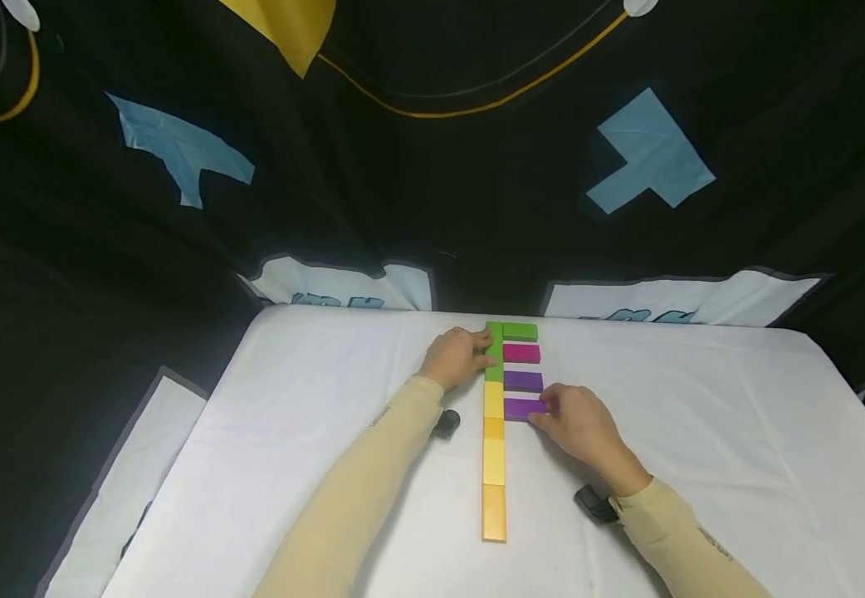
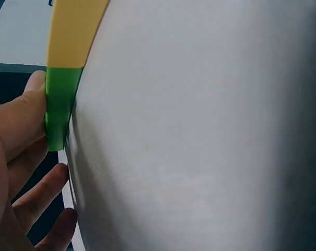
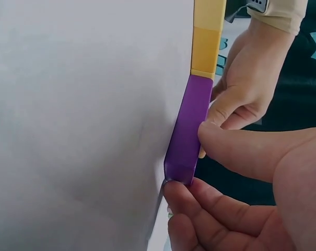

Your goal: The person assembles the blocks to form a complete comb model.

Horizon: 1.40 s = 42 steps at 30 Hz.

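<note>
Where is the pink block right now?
In the head view the pink block lies on the white table, right of the long column, between the green block and a purple block.

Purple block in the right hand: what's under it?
The purple block lies flat on the white tablecloth, pinched by the right hand, its end against the long block column. Anything beneath the block is covered.

No text can be read for certain. Small dark print runs along both beige sleeves [image 1: 383, 415], too small to make out, and blue lettering on the white cloth panels [image 1: 343, 286] beyond the hands is cut off.
</note>
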Motion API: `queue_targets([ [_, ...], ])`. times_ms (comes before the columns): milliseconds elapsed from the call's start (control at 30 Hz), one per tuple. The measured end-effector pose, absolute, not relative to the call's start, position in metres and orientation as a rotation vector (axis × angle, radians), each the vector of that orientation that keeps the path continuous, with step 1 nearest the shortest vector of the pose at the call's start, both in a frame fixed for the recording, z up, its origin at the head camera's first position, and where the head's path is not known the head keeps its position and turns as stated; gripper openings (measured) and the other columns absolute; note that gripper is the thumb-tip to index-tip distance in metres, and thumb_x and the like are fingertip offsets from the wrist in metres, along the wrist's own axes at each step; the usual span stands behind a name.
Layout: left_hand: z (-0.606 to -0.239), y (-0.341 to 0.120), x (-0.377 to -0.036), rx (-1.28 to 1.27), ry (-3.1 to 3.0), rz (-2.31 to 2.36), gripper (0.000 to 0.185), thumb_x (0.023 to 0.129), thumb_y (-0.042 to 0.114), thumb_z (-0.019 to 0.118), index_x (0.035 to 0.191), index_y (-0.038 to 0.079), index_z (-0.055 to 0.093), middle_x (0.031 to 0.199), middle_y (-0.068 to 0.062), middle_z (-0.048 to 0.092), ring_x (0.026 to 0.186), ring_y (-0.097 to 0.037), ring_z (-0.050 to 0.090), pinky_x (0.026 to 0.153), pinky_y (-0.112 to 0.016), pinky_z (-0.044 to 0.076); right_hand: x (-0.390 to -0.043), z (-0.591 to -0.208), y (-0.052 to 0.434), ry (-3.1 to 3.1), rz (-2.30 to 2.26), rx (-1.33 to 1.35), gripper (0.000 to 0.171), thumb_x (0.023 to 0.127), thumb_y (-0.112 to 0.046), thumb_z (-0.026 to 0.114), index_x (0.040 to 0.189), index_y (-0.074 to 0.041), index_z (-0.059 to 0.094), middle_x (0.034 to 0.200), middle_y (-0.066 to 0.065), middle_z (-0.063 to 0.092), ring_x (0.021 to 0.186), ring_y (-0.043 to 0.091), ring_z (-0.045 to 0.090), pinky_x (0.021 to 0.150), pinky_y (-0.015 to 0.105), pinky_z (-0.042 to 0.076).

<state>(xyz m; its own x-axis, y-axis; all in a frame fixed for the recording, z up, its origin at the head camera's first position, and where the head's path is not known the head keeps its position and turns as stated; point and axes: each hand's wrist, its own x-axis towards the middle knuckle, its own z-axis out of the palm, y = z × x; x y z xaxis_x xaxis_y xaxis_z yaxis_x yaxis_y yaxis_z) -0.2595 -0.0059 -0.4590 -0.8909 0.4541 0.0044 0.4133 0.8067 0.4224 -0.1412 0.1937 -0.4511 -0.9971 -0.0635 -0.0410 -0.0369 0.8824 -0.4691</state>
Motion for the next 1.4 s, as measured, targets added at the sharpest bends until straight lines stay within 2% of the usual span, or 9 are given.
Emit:
queue_targets([
  [800,-0.460,-0.001,-0.259,0.707,2.894,0.601,0.050,0.093,0.038,0.072,0.138,0.019,0.061,0.147,0.007,0.052,0.134,-0.026,0.052,0.112,-0.038,0.042,-0.139,-0.453,0.203,3.016,-0.783,-0.062,0.037,0.085,-0.023,0.079,0.111,0.002,0.070,0.083,0.004,0.066,0.074,0.021,0.055,0.064,0.036,0.050],
  [1000,-0.458,-0.004,-0.260,0.737,2.918,0.530,0.052,0.093,0.039,0.071,0.140,0.019,0.060,0.148,0.006,0.052,0.134,-0.026,0.052,0.111,-0.039,0.043,-0.139,-0.450,0.211,3.031,-0.804,-0.050,0.040,0.086,-0.024,0.077,0.115,0.002,0.069,0.086,0.005,0.068,0.078,0.023,0.057,0.069,0.039,0.051],
  [1300,-0.459,-0.003,-0.262,0.760,2.929,0.519,0.052,0.093,0.040,0.071,0.140,0.018,0.061,0.149,0.004,0.053,0.135,-0.024,0.052,0.113,-0.038,0.041,-0.139,-0.445,0.226,3.056,-0.825,-0.012,0.042,0.090,-0.024,0.074,0.119,0.004,0.067,0.096,0.012,0.072,0.089,0.029,0.062,0.080,0.049,0.053],
  [1400,-0.458,-0.005,-0.262,0.778,2.926,0.558,0.048,0.096,0.037,0.068,0.139,0.017,0.062,0.149,0.003,0.052,0.136,-0.024,0.051,0.113,-0.038,0.040,-0.138,-0.443,0.234,3.061,-0.859,-0.033,0.041,0.091,-0.024,0.073,0.119,0.004,0.066,0.098,0.014,0.072,0.092,0.031,0.063,0.080,0.050,0.053],
])
